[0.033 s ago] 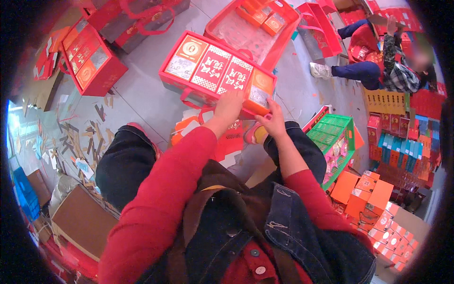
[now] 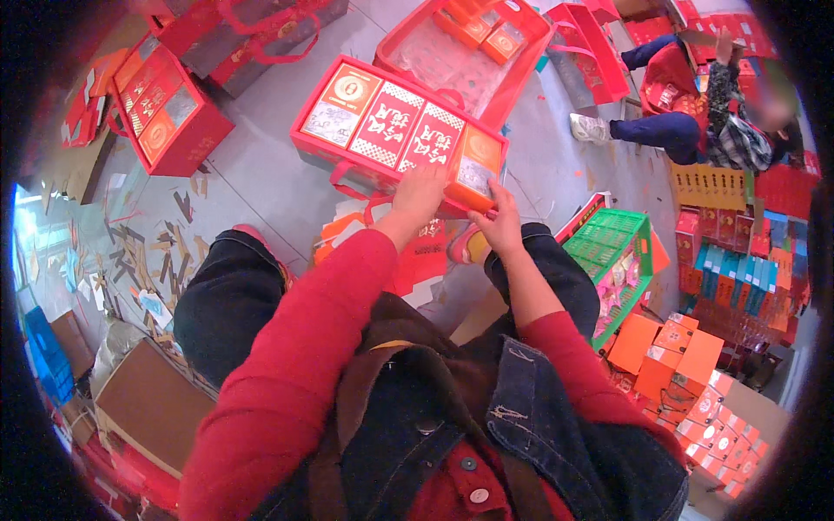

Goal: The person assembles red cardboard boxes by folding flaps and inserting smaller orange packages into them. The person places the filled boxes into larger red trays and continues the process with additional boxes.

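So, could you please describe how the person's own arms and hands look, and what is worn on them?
Both arms have plain red, slightly wrinkled sleeves: the left sleeve ends short of the wrist, and the right sleeve stops farther back along the forearm. The left hand and right hand wear no gloves; no watch shows.

Both red-sleeved arms [image 2: 291, 356] reach forward, converging.
The left hand [image 2: 423, 193] shows its back, fingertips out of sight; beside it, the right hand [image 2: 501, 222] sits a little farther back, thumb [image 2: 479, 216] and forefinger [image 2: 495, 189] spread apart.
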A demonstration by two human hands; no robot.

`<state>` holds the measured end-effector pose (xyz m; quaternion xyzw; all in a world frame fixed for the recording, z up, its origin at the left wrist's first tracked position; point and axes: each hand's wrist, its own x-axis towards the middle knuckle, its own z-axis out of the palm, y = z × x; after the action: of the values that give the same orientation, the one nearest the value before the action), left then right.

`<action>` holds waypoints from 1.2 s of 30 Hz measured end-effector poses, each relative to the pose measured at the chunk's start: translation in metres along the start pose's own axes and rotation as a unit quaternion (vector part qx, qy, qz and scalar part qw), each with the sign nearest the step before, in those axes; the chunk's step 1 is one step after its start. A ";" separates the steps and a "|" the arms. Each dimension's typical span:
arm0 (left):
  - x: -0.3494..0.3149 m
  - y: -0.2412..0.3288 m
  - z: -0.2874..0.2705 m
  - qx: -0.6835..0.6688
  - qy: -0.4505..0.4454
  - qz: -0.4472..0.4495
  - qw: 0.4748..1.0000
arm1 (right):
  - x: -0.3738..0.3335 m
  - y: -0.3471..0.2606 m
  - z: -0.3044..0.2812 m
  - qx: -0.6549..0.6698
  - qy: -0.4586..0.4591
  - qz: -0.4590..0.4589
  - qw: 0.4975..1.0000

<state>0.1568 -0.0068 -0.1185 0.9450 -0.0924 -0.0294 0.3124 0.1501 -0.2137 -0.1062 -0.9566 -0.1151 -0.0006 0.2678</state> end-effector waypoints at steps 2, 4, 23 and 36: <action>0.004 -0.004 0.006 0.036 -0.022 0.041 0.998 | -0.004 0.003 0.008 -0.046 0.003 0.023 0.999; 0.008 -0.005 0.006 0.044 -0.067 0.031 0.996 | -0.007 -0.001 0.013 -0.028 -0.007 0.046 0.999; 0.011 -0.087 -0.068 -0.019 0.286 -0.163 0.944 | 0.026 0.042 0.043 0.318 0.142 0.361 0.865; -0.032 -0.263 -0.064 -0.360 0.054 -0.373 0.854 | 0.064 0.069 0.009 0.243 -0.284 0.296 0.879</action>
<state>0.1739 0.2440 -0.2241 0.7304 0.3012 -0.1239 0.6004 0.2273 -0.2525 -0.1450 -0.8100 0.1055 0.3780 0.4357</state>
